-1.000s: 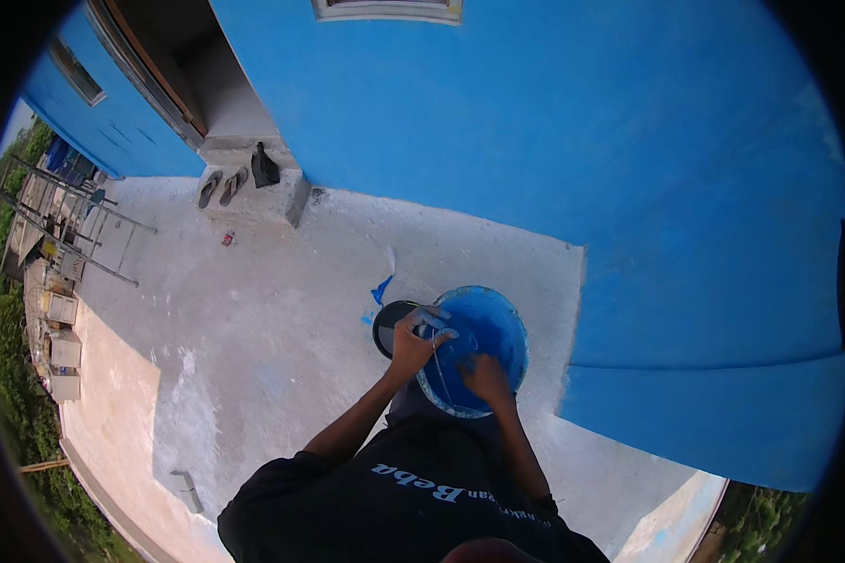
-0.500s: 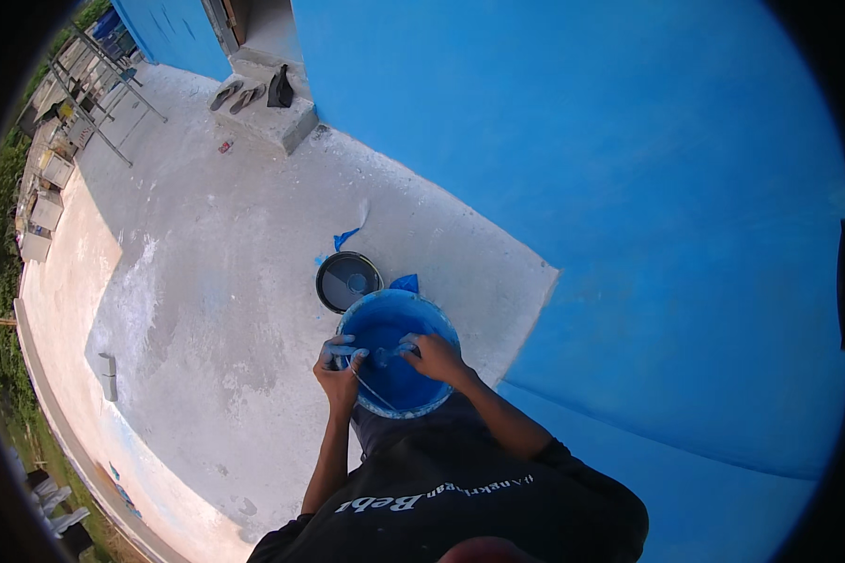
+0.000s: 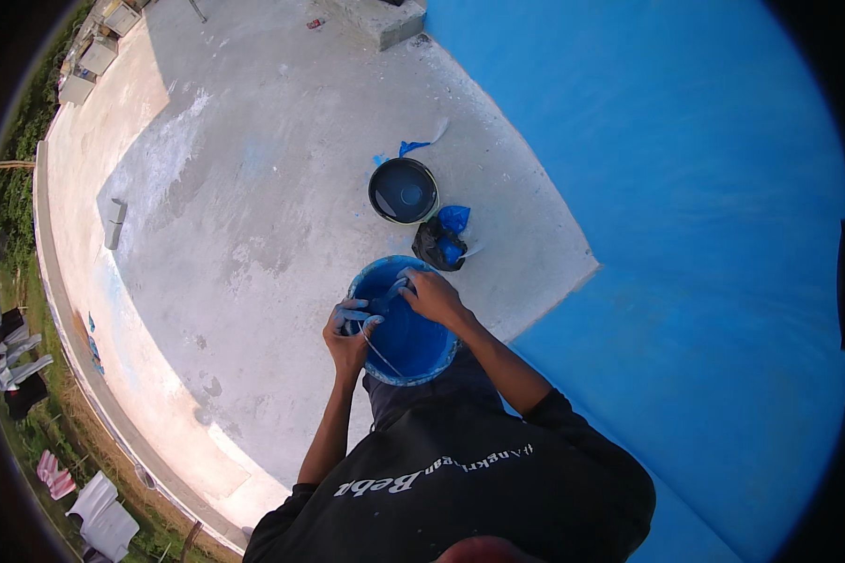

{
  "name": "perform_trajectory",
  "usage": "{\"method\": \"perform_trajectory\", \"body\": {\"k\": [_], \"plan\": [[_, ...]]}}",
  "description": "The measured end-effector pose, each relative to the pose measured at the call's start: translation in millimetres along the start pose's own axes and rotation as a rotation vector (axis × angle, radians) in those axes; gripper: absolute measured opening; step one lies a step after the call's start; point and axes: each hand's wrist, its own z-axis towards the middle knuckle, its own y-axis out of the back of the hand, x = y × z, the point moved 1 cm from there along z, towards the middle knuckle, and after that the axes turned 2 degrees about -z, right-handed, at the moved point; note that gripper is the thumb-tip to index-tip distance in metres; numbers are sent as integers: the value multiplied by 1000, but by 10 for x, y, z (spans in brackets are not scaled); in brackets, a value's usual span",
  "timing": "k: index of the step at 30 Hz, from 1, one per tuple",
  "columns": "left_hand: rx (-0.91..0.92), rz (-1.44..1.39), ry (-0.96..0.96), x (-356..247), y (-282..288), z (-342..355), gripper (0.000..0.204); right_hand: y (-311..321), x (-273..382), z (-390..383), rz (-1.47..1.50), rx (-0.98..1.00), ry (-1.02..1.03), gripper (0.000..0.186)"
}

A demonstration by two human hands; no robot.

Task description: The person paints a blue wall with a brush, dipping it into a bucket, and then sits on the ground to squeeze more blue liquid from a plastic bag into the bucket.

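A blue bucket point(image 3: 421, 349) with a paint-splashed rim is close in front of my body, blue inside, its thin wire handle slanting across the opening. At its left rim, my left hand point(image 3: 349, 340) is closed on the edge, thumb toward the inside and fingers smeared pale blue. Over the far part of the opening is my right hand point(image 3: 432, 295), closed with fingertips pinching a small blue-coated thing point(image 3: 381, 305). That thing's kind cannot be made out. It hangs inside the bucket near my left fingers.
Beyond the bucket, a dark round tub point(image 3: 404, 190) stands on the concrete floor point(image 3: 263, 216). A black plastic bag point(image 3: 432, 246) with blue scraps lies between them. A blue wall point(image 3: 676, 188) rises at right. Far left lies a grey piece point(image 3: 115, 223); a concrete step point(image 3: 376, 21) is at the top.
My view has tilted down and turned, so the doorway is gone and the black bag shows. My right hand has shifted toward the bucket's far rim; my left keeps its hold.
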Motion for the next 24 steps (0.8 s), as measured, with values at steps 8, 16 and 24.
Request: {"method": "perform_trajectory", "body": {"k": [8,16,24], "plan": [[267,143,-2,214,277,356,22,-547,-286,-6,139,-236,-121,34],[335,158,-240,908,286,703,30,-732,-710,-91,472,-584,-416,29],[363,165,-104,1730,52,961,34,-1403,-1847,30,356,-562,-535,43]]}}
